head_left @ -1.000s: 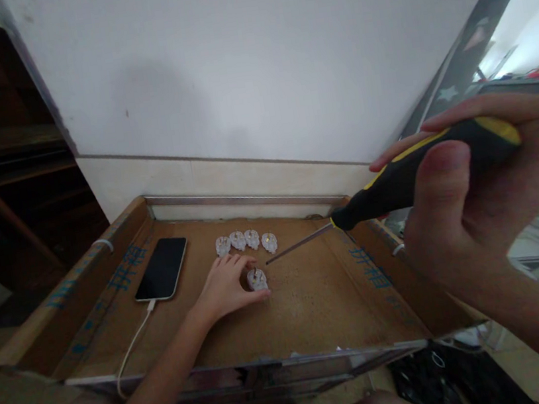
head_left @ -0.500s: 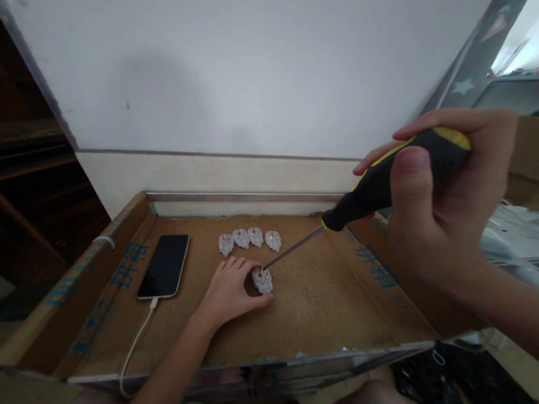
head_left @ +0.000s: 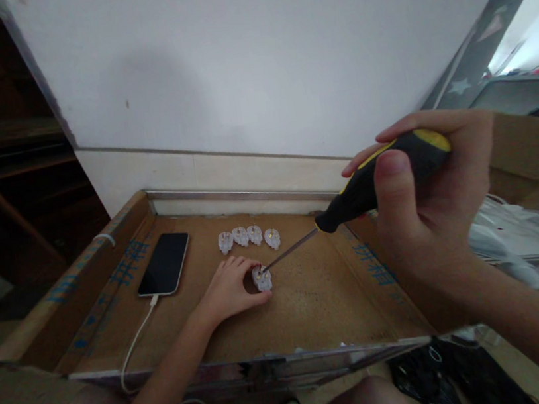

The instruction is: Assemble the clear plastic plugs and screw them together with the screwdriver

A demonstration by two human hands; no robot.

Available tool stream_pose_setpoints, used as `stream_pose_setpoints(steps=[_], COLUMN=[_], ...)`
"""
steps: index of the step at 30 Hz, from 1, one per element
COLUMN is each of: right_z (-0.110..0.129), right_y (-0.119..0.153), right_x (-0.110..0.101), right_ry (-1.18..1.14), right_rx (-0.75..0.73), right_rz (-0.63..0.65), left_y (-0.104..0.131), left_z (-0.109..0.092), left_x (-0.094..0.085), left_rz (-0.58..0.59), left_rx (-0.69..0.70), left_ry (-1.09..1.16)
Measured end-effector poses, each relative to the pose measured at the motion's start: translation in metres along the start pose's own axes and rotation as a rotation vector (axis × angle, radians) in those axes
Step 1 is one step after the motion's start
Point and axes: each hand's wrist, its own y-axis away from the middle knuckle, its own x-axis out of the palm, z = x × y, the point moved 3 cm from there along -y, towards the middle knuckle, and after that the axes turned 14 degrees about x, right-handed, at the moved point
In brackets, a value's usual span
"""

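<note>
My left hand [head_left: 231, 287] grips a small clear plastic piece [head_left: 262, 280] between thumb and fingers, down on the cardboard. My right hand [head_left: 442, 198] is wrapped round the black and yellow handle of a screwdriver [head_left: 371, 181]. Its shaft slants down to the left, and the tip meets the top of the clear piece; whether it sits in a screw is too small to tell. Behind the left hand lie several similar clear pieces [head_left: 255, 234] in a row, with small metal bits showing on them.
A phone [head_left: 164, 265] with a white charging cable [head_left: 136, 341] lies on the left of the cardboard tray [head_left: 315, 316]. The tray has raised side walls and backs onto a white wall [head_left: 255, 63]. Plastic bags and cables [head_left: 516, 247] are heaped at the right.
My right hand and the screwdriver handle have shifted a little to the left, and the tip now lies further onto the clear piece. My left hand has stayed in place.
</note>
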Motion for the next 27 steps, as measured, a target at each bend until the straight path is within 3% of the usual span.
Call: stream_pose_setpoints(steps=[5,13,15,18,20,24,27], right_z=[0.001,0.011,0.009,0.000,-0.002,0.001,0.002], right_y=[0.003,-0.004,-0.014,-0.029,-0.037,-0.042,-0.041], right_x=[0.002,0.013,0.020,0.038,0.045,0.050,0.051], right_ry=[-0.041,-0.068,-0.161,-0.447,-0.549,-0.683,-0.652], right_rx=[0.050,0.085,0.168,0.464,0.556,0.644,0.578], right_rz=[-0.016,0.132,0.206,0.454,0.484,0.599,0.606], left_y=[0.000,0.000,0.000,0.001,0.001,0.000,0.000], left_z=[-0.001,-0.001,0.000,0.000,0.000,-0.001,0.001], left_x=[0.000,0.002,0.003,0.002,0.002,0.002,0.004], left_rz=[0.001,0.004,0.001,-0.015,-0.035,-0.042,-0.041], left_rx=[-0.003,0.010,0.012,0.021,0.035,0.041,0.037], left_ry=[-0.007,0.007,0.008,0.015,0.034,0.056,0.061])
